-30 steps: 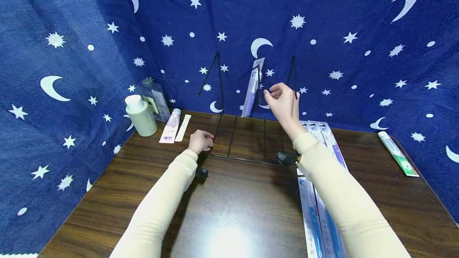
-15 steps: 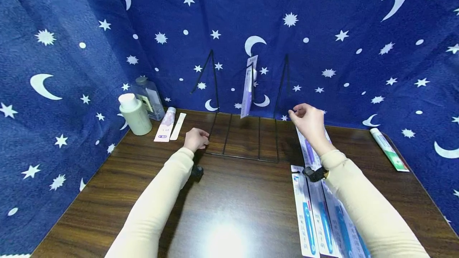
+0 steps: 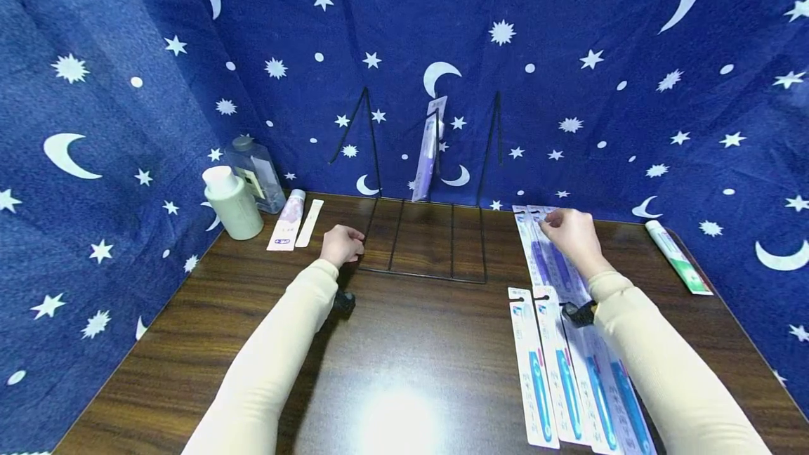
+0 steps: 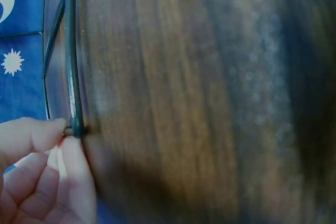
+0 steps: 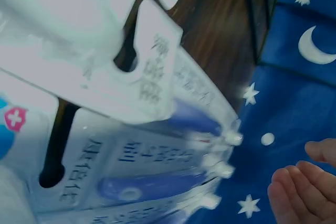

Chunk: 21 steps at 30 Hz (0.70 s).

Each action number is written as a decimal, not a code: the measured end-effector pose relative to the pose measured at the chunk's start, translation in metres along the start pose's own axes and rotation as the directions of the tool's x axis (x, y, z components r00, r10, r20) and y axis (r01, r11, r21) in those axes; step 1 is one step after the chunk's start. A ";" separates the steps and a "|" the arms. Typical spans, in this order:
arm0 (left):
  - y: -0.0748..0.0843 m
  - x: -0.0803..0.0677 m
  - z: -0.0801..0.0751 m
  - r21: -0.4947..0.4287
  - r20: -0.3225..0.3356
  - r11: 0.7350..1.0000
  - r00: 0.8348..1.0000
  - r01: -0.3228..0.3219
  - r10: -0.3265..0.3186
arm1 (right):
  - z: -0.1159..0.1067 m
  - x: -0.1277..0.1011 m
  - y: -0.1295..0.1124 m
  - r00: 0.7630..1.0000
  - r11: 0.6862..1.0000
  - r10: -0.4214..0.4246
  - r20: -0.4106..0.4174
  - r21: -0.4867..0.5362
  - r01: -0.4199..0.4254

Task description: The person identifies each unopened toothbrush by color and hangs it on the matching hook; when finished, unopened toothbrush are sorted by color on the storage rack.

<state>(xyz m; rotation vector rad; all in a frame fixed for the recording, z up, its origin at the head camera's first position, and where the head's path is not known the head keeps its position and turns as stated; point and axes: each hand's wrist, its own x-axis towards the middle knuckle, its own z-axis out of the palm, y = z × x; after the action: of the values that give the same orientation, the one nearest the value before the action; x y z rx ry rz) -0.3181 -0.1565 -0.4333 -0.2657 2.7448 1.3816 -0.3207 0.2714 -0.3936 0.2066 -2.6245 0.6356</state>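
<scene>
A black wire rack (image 3: 436, 274) stands at the back of the brown table (image 3: 417, 364). One purple toothbrush pack (image 3: 426, 153) hangs on its middle hook. My left hand (image 3: 341, 244) pinches the rack's front left corner; the left wrist view shows the fingertips (image 4: 58, 135) closed on the wire (image 4: 72, 77). My right hand (image 3: 569, 230) hovers over the purple toothbrush packs (image 3: 542, 262) lying flat at the back right. Its fingers (image 5: 304, 182) hang loosely curled with nothing in them. Blue toothbrush packs (image 3: 537, 371) lie nearer me under the right forearm.
At the back left stand a pale green bottle (image 3: 230, 202) and a clear bottle (image 3: 255, 173), with a toothpaste tube (image 3: 286, 222) and a white strip (image 3: 310, 223) beside them. A green-and-white tube (image 3: 679, 258) lies at the far right. Starry blue cloth (image 3: 126, 125) walls the table.
My right hand has come down and to the right, from the hanging pack on the rack to the packs on the table. The left hand has stayed on the rack's corner.
</scene>
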 end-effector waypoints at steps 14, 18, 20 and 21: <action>-0.003 0.008 0.005 -0.002 -0.016 1.000 1.000 0.001 -0.001 | 0.025 0.017 0.030 0.988 0.999 -0.008 0.153 -0.045 0.015; -0.005 0.007 0.004 0.009 -0.016 1.000 1.000 -0.005 0.005 | 0.033 0.023 0.031 0.984 0.999 -0.015 0.179 -0.039 0.022; -0.007 0.007 0.003 0.014 -0.017 1.000 1.000 -0.010 0.010 | 0.037 0.026 0.032 0.982 0.999 -0.013 0.187 -0.042 0.022; -0.008 0.006 0.003 0.014 -0.019 1.000 1.000 -0.014 0.014 | 0.039 0.028 0.031 0.982 0.999 -0.008 0.189 -0.042 0.016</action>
<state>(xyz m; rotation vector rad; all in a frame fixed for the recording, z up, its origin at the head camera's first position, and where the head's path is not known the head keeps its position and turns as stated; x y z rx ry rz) -0.3231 -0.1594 -0.4421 -0.2613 2.7763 1.3698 -0.3678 0.2795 -0.4252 0.2820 -2.8136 0.5796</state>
